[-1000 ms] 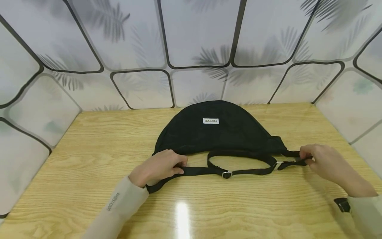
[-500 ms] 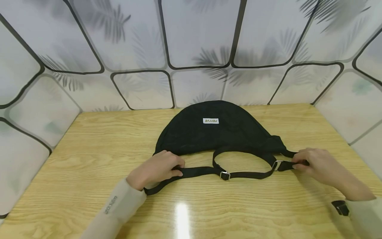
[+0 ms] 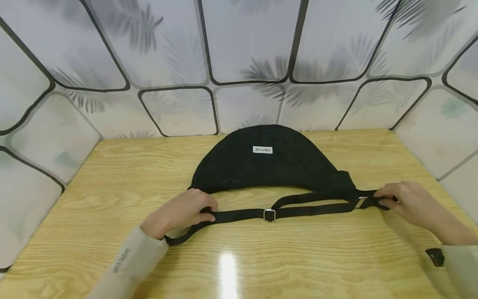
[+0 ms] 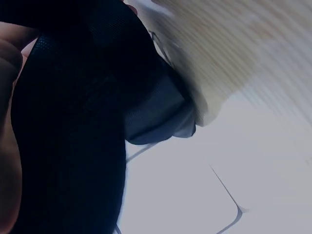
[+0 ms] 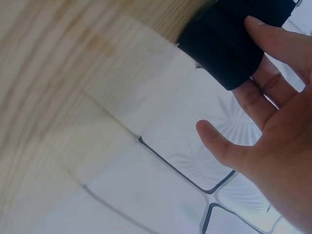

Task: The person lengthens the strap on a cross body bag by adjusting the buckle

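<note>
A black waist bag (image 3: 261,166) with a small white label (image 3: 262,150) lies flat on the table, its curved edge toward the back wall. In front of it runs its black strap (image 3: 239,215), drawn nearly straight. My left hand (image 3: 183,211) pinches the strap near the bag's left end; the left wrist view shows the dark webbing (image 4: 68,136) close up. At the right, my right hand (image 3: 414,207) pinches a strap fold (image 5: 229,44) between thumb and fingers. A metal slider (image 3: 269,215) sits mid-strap, and a metal ring (image 3: 360,202) lies beside the right hand.
The wood-grain table (image 3: 112,174) meets a patterned wall covering (image 3: 246,50) at the back and sides. A bright light reflection (image 3: 228,274) shows on the table's front part. A small black object (image 3: 435,257) is at the right sleeve's cuff.
The left hand has moved left with the strap. The right hand shifted left, then back right. The strap's wide loop has narrowed, and the slider has moved left.
</note>
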The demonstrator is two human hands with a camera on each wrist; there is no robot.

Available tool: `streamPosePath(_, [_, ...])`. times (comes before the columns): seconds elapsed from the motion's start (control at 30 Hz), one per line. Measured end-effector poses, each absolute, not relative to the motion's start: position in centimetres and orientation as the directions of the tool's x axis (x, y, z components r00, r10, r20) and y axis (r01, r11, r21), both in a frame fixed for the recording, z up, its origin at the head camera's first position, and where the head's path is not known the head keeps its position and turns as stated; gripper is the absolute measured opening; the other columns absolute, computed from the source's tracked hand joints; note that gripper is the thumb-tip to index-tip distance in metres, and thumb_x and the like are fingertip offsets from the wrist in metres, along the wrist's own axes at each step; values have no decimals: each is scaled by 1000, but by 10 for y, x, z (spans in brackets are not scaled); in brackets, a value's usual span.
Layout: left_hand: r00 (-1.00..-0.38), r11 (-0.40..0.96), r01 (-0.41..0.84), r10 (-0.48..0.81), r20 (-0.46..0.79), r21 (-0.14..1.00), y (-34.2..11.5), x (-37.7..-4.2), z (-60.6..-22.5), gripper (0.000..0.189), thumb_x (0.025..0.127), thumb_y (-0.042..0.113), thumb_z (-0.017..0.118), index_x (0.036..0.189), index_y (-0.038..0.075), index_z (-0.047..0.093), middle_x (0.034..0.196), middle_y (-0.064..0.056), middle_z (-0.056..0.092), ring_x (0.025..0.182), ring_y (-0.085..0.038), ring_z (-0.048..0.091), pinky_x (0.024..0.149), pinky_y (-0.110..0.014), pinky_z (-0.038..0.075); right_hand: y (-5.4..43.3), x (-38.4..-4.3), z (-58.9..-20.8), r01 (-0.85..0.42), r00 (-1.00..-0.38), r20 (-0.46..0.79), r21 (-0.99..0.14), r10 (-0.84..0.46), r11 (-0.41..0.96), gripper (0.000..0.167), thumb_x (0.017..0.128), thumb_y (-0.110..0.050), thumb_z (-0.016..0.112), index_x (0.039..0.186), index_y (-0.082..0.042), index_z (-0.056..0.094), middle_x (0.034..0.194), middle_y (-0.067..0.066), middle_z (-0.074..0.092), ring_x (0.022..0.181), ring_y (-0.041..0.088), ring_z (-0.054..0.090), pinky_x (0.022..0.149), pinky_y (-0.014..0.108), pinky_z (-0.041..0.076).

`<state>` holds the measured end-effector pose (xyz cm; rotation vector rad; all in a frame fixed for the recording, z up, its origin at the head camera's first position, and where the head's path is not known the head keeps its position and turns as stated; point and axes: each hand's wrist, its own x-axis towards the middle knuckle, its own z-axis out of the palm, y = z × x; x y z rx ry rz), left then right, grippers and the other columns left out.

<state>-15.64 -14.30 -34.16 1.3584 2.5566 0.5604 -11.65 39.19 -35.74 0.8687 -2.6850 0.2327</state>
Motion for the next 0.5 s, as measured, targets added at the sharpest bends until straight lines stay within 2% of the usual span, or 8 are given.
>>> streamPosePath(0.07, [-565, 510, 751, 825, 6, 420, -147, -156, -342, 16, 90, 10, 78, 80, 17, 67, 77, 13, 61, 65, 0, 51, 64, -23, 49, 395, -117, -358, -587, -771, 333, -42, -543, 808, 34, 53, 11, 87, 78, -8, 75, 75, 0, 68, 60, 10, 61, 50, 28, 45])
streamPosePath(0.27, [-570, 507, 737, 821, 8, 448, -158, -156, -345, 17, 91, 11, 77, 81, 17, 65, 79, 13, 61, 66, 0, 50, 65, -23, 49, 401, -117, -359, -577, -784, 304, -34, -542, 816, 29, 57, 6, 86, 79, -10, 76, 72, -10, 59, 56, 0, 51, 48, 26, 39])
streamPosePath(0.5, [-595, 537, 721, 804, -5, 439, -170, -156, -344, 12, 90, 8, 77, 85, 17, 70, 84, 12, 65, 72, -1, 58, 68, -24, 53, 405, -114, -357, -545, -807, 273, -8, -523, 838, 27, 58, 5, 87, 78, -9, 76, 73, -7, 62, 55, 7, 56, 49, 28, 44])
